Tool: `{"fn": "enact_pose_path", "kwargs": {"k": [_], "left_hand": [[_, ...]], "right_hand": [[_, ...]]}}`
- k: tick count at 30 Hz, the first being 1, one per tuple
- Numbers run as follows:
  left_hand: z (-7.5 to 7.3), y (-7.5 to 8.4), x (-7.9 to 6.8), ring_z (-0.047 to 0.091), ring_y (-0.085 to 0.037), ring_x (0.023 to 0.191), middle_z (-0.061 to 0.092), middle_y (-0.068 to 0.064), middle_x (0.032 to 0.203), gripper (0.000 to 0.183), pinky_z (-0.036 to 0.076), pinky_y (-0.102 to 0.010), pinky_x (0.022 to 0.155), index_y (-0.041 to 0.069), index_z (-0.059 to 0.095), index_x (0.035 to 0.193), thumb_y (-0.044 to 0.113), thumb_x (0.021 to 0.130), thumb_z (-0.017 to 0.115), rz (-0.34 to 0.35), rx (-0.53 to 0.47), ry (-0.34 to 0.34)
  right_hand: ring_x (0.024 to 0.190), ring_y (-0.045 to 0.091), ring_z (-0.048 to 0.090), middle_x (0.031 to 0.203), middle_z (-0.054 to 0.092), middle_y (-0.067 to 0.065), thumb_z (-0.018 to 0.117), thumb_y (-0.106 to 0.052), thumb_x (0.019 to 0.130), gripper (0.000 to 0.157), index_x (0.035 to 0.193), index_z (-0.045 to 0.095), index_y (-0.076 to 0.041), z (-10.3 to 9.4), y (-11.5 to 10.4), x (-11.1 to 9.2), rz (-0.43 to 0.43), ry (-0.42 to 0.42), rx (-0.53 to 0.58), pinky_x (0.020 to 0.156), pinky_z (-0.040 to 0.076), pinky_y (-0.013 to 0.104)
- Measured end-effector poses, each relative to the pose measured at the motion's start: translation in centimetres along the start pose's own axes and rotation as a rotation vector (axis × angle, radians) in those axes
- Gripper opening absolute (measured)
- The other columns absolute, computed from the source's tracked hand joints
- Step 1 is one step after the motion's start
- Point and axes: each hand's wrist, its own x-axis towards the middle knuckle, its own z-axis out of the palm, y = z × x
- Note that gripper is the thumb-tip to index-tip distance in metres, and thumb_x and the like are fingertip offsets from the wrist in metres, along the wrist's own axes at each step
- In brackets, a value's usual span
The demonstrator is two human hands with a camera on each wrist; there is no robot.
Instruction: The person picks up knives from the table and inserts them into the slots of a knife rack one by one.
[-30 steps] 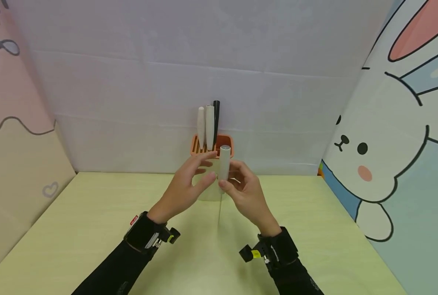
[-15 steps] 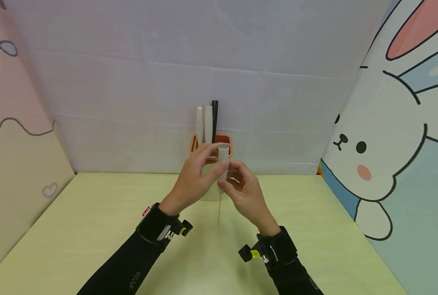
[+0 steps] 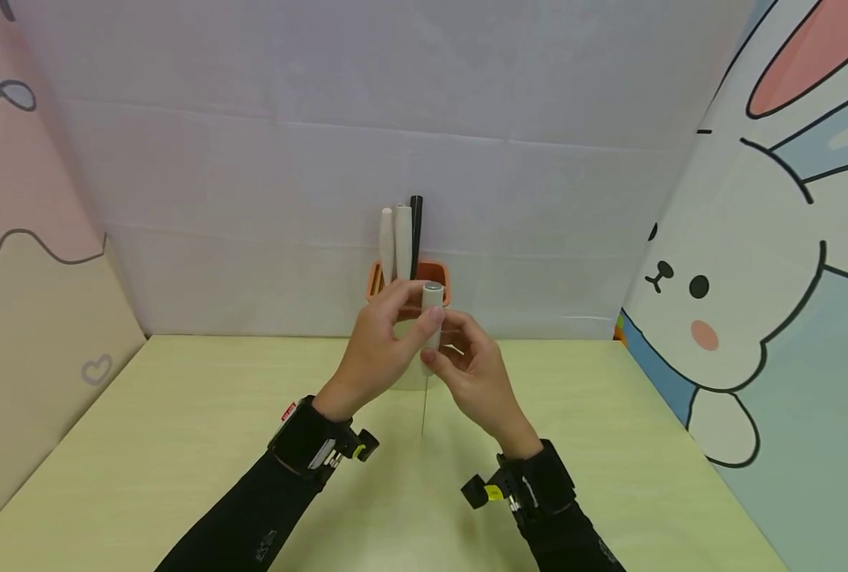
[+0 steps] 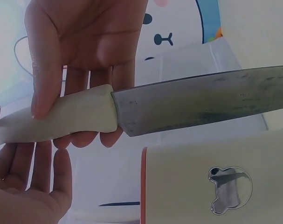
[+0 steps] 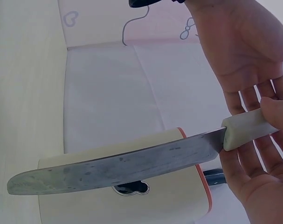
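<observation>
A knife with a white handle (image 3: 433,295) and a broad steel blade (image 4: 197,100) is held upright, blade down, in front of a knife holder (image 3: 413,373). My right hand (image 3: 477,373) pinches the handle's lower part, close to the blade. Higher on the handle, the thumb and fingers of my left hand (image 3: 377,349) hold it from the other side. The holder is cream with an orange rim and a bear-shaped window (image 4: 230,190). In the head view the blade is seen edge-on as a thin line.
Two white handles (image 3: 403,238) and a black handle (image 3: 416,234) stand up out of the holder. Its right compartment shows orange inside. The light wooden table (image 3: 217,445) meets a white sheet (image 3: 252,199) behind. Cartoon-printed panels (image 3: 738,318) flank both sides.
My left hand has moved right and slightly up, from beside the knife's handle onto it. My right hand and the knife have stayed almost in place.
</observation>
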Motion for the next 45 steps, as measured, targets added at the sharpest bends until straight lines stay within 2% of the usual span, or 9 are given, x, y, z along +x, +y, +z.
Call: {"fn": "enact_pose_path", "kwargs": {"k": [3, 10, 18, 27, 34, 40, 45], "left_hand": [[0.1, 0.0, 0.0, 0.058, -0.010, 0.099, 0.057, 0.005, 0.112, 0.029, 0.050, -0.034, 0.087, 0.012, 0.058, 0.120, 0.031, 0.098, 0.055, 0.007, 0.010, 0.012], [0.3, -0.1, 0.0, 0.058, -0.010, 0.098, 0.057, 0.006, 0.110, 0.027, 0.051, -0.032, 0.083, 0.014, 0.059, 0.117, 0.033, 0.099, 0.054, 0.019, 0.042, 0.036], [0.3, -0.1, -0.1, 0.057, -0.010, 0.097, 0.057, 0.005, 0.108, 0.021, 0.051, -0.033, 0.083, 0.013, 0.060, 0.115, 0.026, 0.099, 0.056, 0.025, 0.050, 0.050], [0.2, -0.2, 0.0, 0.057, -0.010, 0.098, 0.057, 0.005, 0.109, 0.028, 0.051, -0.033, 0.083, 0.008, 0.059, 0.118, 0.029, 0.100, 0.053, 0.014, 0.055, 0.038], [0.1, 0.0, 0.1, 0.057, -0.010, 0.098, 0.056, 0.005, 0.109, 0.025, 0.051, -0.033, 0.083, 0.012, 0.059, 0.117, 0.029, 0.100, 0.053, 0.011, 0.054, 0.035], [-0.5, 0.1, 0.4, 0.056, -0.012, 0.096, 0.056, 0.004, 0.109, 0.022, 0.052, -0.034, 0.080, 0.011, 0.060, 0.117, 0.022, 0.099, 0.056, 0.033, 0.050, 0.061], [-1.6, 0.7, 1.3, 0.055, -0.013, 0.091, 0.058, 0.000, 0.104, 0.021, 0.052, -0.035, 0.073, 0.009, 0.060, 0.117, 0.012, 0.097, 0.058, 0.070, 0.060, 0.089]], "right_hand": [[0.097, 0.024, 0.058, 0.115, 0.056, 0.004, 0.064, 0.003, 0.088, 0.045, 0.127, 0.053, -0.015, -0.1, 0.3, -0.1, -0.007, 0.001, 0.002, 0.081, 0.054, 0.034], [0.099, 0.030, 0.058, 0.115, 0.057, 0.014, 0.063, 0.007, 0.088, 0.041, 0.126, 0.052, -0.001, 0.3, -2.6, 0.0, 0.040, 0.016, -0.031, 0.084, 0.053, 0.036], [0.098, 0.030, 0.060, 0.115, 0.059, 0.013, 0.065, 0.005, 0.087, 0.042, 0.127, 0.053, -0.002, 0.5, -2.6, 0.0, 0.032, 0.019, -0.065, 0.086, 0.052, 0.042], [0.096, 0.028, 0.060, 0.112, 0.059, 0.012, 0.067, 0.004, 0.086, 0.041, 0.124, 0.053, -0.002, 0.5, -2.8, -0.1, 0.033, 0.046, -0.097, 0.087, 0.051, 0.043], [0.095, 0.028, 0.059, 0.111, 0.059, 0.012, 0.068, 0.003, 0.086, 0.040, 0.123, 0.054, -0.002, 0.3, -2.9, -0.1, 0.038, 0.049, -0.098, 0.087, 0.051, 0.046], [0.096, 0.028, 0.060, 0.110, 0.060, 0.014, 0.067, 0.005, 0.085, 0.042, 0.124, 0.053, -0.001, 0.3, -3.1, 0.0, 0.026, 0.042, -0.099, 0.087, 0.051, 0.046], [0.097, 0.031, 0.059, 0.107, 0.061, 0.019, 0.067, 0.004, 0.086, 0.041, 0.124, 0.053, 0.000, 0.0, -3.4, 0.0, 0.014, 0.041, -0.125, 0.087, 0.051, 0.047]]}}
